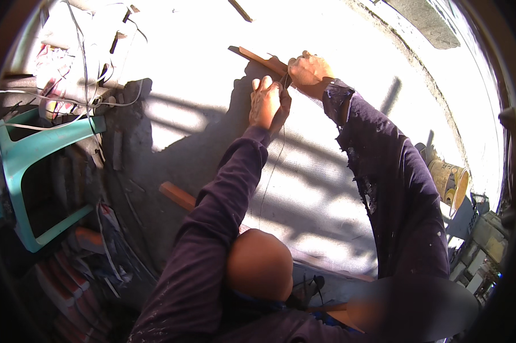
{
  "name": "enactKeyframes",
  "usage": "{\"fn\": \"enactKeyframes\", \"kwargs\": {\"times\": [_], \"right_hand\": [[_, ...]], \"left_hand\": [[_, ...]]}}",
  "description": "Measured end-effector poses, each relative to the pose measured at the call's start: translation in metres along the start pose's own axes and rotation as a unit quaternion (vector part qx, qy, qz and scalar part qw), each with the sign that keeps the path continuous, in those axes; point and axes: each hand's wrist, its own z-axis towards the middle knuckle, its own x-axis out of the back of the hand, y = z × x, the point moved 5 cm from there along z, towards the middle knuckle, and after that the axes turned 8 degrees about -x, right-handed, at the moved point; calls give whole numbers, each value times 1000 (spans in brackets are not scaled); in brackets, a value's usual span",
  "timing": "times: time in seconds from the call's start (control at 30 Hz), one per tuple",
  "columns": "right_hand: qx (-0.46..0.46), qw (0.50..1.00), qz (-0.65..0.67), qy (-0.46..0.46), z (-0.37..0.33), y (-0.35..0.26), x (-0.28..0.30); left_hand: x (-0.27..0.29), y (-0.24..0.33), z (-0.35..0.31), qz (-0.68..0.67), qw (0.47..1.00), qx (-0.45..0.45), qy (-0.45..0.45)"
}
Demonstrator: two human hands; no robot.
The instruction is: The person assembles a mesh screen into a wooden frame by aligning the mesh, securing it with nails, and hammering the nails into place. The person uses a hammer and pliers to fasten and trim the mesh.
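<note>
Left hand (267, 104) curling below strip (265, 60), grip unclear | right hand (309, 70) curling at strip's right end, grip unclear | wire (282, 148) trailing below strip

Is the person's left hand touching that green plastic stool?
Apart: in the head view, a wide stretch of sunlit and shaded ground separates the left hand from the green plastic stool.
</note>
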Motion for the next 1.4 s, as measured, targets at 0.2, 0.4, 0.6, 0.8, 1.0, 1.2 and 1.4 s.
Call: {"fn": "enactKeyframes", "kwargs": {"times": [0.2,0.4,0.6,0.8,1.0,1.2,1.4], "right_hand": [[-173,972,129,-96,9,-11,-1],[-378,862,337,-17,-13,-18,-6],[-407,846,344,-4,-19,-19,-15],[-184,979,-52,-74,-2,-45,-5],[-119,902,408,77,-31,36,-12],[9,938,334,87,-18,44,-22],[-8,926,366,92,-12,34,-17]], "left_hand": [[0,5,-2,11,1000,-6,6],[-2,3,-1,23,1000,9,13],[1,7,-3,29,999,2,14],[2,8,-3,8,1000,24,8],[6,10,-2,36,994,-76,71],[6,10,-2,22,993,-85,82],[3,8,-2,38,997,-58,46]]}}
